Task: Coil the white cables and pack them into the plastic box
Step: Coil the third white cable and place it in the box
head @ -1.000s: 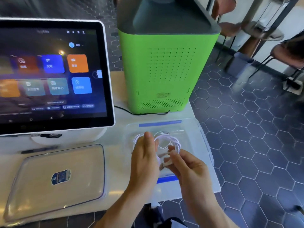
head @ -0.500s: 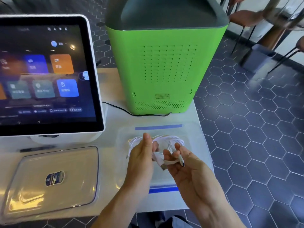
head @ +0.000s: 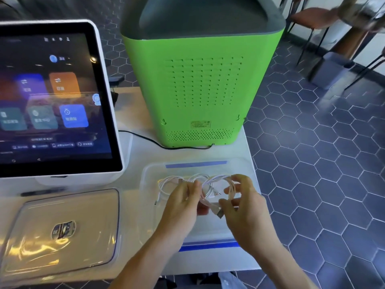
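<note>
White cables [head: 210, 185], thin and looped into loose rings, hang bunched between the person's two hands just above the clear plastic box [head: 150, 174] with blue strips at its near and far rims. The left hand [head: 183, 207] has its grip closed on the left side of the bundle, fingers curled inward with the strands passing under the fingertips. The right hand [head: 243, 207] pinches the right side: thumb and forefinger close around a loop, and a flat metal-tipped plug [head: 218, 212] sticks out below that grip, between the two hands. Further loops of white cable [head: 166, 184] spread to the left of the left hand and lie low inside the box; whether they touch its floor I cannot tell. The box sits on the white table [head: 133, 205], near its right edge. Its clear plastic lid [head: 62, 232] with a dark sticker lies flat to the left. Behind stand a white-framed touchscreen terminal [head: 52, 97] and a bright green perforated machine [head: 200, 88] with a black cord [head: 150, 140].
</note>
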